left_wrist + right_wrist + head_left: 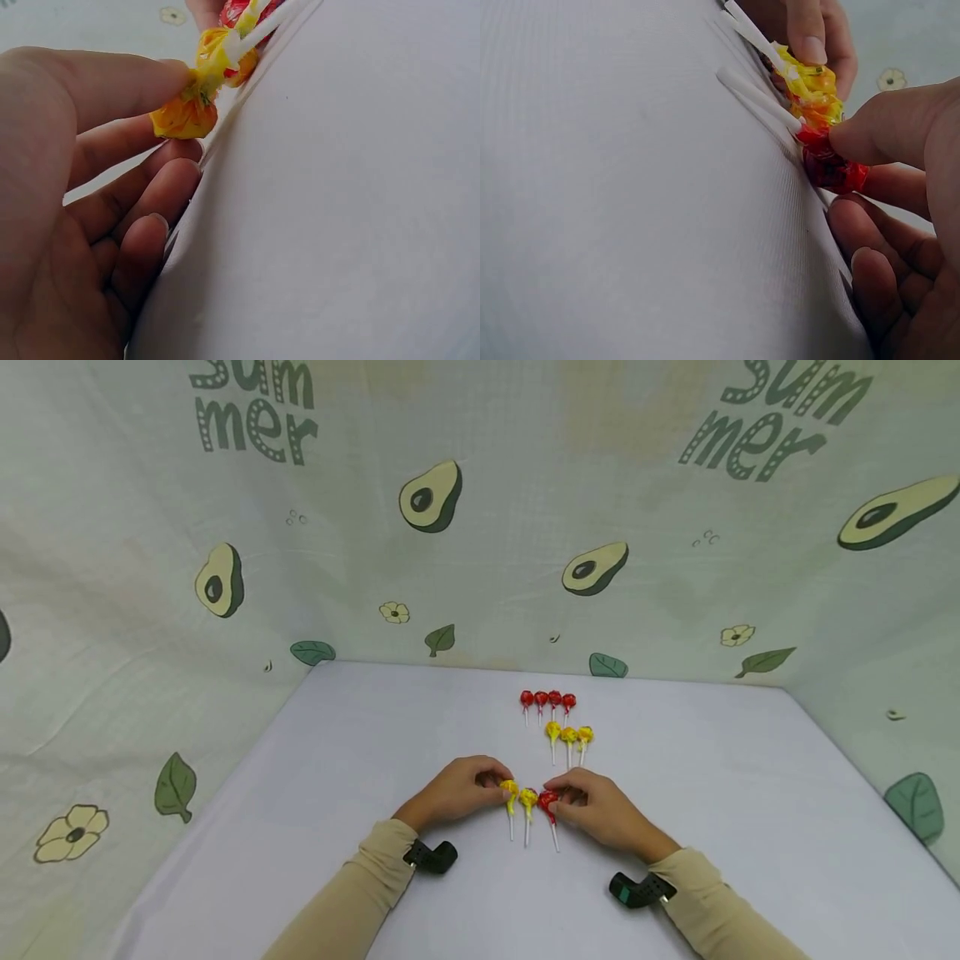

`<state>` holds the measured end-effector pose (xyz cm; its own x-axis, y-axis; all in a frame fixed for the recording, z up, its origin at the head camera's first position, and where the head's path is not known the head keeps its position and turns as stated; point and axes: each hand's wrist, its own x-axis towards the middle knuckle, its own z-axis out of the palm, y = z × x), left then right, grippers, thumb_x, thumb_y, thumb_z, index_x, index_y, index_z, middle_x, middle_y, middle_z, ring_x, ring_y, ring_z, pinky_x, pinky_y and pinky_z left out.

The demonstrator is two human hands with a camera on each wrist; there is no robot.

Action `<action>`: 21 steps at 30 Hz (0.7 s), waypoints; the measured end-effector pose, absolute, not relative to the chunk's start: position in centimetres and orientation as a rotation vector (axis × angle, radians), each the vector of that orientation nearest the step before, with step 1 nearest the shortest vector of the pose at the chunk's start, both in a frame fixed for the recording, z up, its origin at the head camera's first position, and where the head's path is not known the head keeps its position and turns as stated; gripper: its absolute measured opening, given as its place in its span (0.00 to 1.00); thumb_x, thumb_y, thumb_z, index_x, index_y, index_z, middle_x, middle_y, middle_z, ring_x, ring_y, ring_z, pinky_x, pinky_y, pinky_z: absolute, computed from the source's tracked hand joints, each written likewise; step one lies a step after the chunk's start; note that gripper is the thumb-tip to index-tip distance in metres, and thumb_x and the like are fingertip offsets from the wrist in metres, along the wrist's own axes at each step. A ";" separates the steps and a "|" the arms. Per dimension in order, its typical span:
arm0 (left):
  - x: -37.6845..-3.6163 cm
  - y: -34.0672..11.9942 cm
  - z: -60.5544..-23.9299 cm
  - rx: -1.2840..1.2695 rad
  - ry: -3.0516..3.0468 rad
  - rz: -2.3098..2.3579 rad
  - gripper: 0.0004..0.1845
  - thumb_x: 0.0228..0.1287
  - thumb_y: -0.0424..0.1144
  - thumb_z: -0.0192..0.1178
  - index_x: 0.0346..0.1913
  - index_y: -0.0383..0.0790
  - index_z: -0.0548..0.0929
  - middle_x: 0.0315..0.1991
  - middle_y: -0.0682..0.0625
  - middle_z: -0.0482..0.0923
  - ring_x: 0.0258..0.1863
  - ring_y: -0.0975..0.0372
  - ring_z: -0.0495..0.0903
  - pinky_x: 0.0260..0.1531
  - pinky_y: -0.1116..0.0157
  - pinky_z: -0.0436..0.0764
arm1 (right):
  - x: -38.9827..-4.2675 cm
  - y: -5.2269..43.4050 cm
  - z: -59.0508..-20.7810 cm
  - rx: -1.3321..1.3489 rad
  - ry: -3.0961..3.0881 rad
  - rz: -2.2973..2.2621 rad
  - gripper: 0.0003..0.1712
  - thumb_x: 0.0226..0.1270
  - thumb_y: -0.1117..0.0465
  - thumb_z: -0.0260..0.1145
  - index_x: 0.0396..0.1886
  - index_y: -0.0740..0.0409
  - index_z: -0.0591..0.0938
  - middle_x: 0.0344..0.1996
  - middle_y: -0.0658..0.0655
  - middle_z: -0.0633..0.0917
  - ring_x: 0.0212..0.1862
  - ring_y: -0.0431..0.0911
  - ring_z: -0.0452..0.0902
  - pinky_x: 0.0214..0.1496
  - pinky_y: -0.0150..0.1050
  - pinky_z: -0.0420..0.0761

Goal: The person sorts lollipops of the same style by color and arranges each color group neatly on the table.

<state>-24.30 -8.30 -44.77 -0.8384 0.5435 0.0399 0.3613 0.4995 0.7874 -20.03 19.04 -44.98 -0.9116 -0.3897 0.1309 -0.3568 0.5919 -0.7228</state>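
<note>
Three lollipops lie in a short row on the white table point(750, 793) in front of me. My left hand point(497, 782) pinches the wrapped head of the leftmost yellow lollipop point(510, 792) point(184, 114) between thumb and forefinger. The middle yellow lollipop point(528, 797) lies between the hands, untouched. My right hand point(564, 798) pinches the head of the red lollipop point(548, 801) point(831, 160) the same way; the remaining fingers of both hands curl against the cloth. White sticks point(759, 96) point toward me.
Farther back lie a row of several red lollipops point(547, 699) and a row of three yellow ones point(568, 735). An avocado-print cloth backdrop point(420, 527) walls in the table on three sides. Black wrist mounts point(435, 857) sit near the front.
</note>
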 end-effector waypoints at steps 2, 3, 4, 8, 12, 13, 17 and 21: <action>-24.4 -8.3 -44.8 0.754 2.519 1.274 0.08 0.65 0.47 0.67 0.46 0.58 0.85 0.36 0.60 0.80 0.37 0.64 0.78 0.39 0.64 0.77 | -20.1 19.1 -45.0 -0.641 2.764 -1.241 0.14 0.65 0.59 0.70 0.50 0.50 0.86 0.36 0.44 0.80 0.37 0.40 0.75 0.39 0.35 0.76; -24.5 -8.3 -44.8 0.747 2.512 1.290 0.08 0.66 0.47 0.66 0.46 0.58 0.85 0.36 0.60 0.81 0.37 0.64 0.78 0.40 0.63 0.77 | -20.1 19.2 -45.0 -0.636 2.762 -1.242 0.14 0.65 0.60 0.70 0.50 0.49 0.86 0.36 0.45 0.80 0.37 0.41 0.76 0.39 0.35 0.76; -24.5 -8.3 -44.9 0.743 2.506 1.307 0.08 0.66 0.48 0.66 0.46 0.58 0.85 0.37 0.60 0.81 0.38 0.64 0.78 0.40 0.63 0.77 | -20.0 19.2 -45.0 -0.634 2.760 -1.244 0.14 0.65 0.60 0.70 0.50 0.49 0.86 0.36 0.45 0.81 0.37 0.41 0.76 0.39 0.35 0.76; -24.7 -8.2 -44.7 0.715 2.492 1.346 0.09 0.67 0.49 0.65 0.48 0.57 0.85 0.39 0.62 0.81 0.40 0.65 0.79 0.43 0.62 0.77 | -20.1 19.3 -44.8 -0.646 2.759 -1.249 0.13 0.65 0.59 0.70 0.49 0.49 0.85 0.36 0.45 0.81 0.37 0.40 0.76 0.39 0.35 0.76; -24.7 -8.0 -44.5 0.690 2.511 1.352 0.11 0.67 0.48 0.64 0.50 0.54 0.85 0.40 0.62 0.81 0.40 0.65 0.79 0.43 0.62 0.77 | -20.1 19.3 -44.7 -0.662 2.767 -1.244 0.12 0.66 0.58 0.70 0.49 0.48 0.85 0.36 0.44 0.81 0.37 0.40 0.76 0.38 0.35 0.76; -24.7 -8.0 -44.5 0.682 2.514 1.359 0.11 0.67 0.47 0.64 0.51 0.53 0.85 0.41 0.62 0.81 0.40 0.65 0.79 0.43 0.62 0.77 | -20.1 19.3 -44.6 -0.666 2.770 -1.244 0.12 0.66 0.58 0.70 0.49 0.48 0.85 0.36 0.44 0.80 0.37 0.40 0.76 0.38 0.34 0.76; -24.9 -7.9 -44.8 0.640 2.503 1.406 0.12 0.68 0.46 0.65 0.52 0.52 0.84 0.43 0.61 0.81 0.41 0.63 0.78 0.42 0.61 0.77 | -20.0 19.3 -44.7 -0.663 2.767 -1.252 0.12 0.66 0.57 0.71 0.49 0.48 0.85 0.35 0.44 0.80 0.36 0.40 0.75 0.38 0.34 0.75; -25.0 -8.0 -45.1 0.612 2.488 1.454 0.12 0.68 0.43 0.65 0.52 0.51 0.84 0.44 0.60 0.81 0.41 0.63 0.78 0.42 0.63 0.78 | -19.9 19.1 -44.8 -0.665 2.748 -1.275 0.13 0.65 0.55 0.72 0.49 0.48 0.85 0.35 0.44 0.81 0.36 0.39 0.76 0.38 0.33 0.76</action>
<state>-25.02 -7.98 -45.08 -0.8954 0.4435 0.0392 0.2518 0.4318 0.8661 -19.86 19.07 -44.79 -0.9073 -0.3961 0.1410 -0.3634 0.5703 -0.7367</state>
